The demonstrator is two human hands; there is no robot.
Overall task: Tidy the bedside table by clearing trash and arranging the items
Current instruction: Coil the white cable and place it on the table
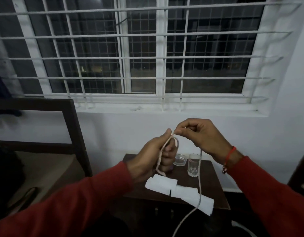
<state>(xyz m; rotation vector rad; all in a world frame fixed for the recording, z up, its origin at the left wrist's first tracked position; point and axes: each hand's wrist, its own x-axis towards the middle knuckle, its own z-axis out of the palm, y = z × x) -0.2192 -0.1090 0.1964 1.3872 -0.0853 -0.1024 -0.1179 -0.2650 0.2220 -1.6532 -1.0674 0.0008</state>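
A barred window (pixel 141 53) fills the white wall (pixel 284 117); a dark wooden frame (pixel 74 127) stands at left.

Both hands (pixel 173 147) on pale cable (pixel 200 185)

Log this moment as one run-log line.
left hand: grips looped cable | right hand: pinches cable near the loop | table: two glasses, white papers | stage: coiling cable
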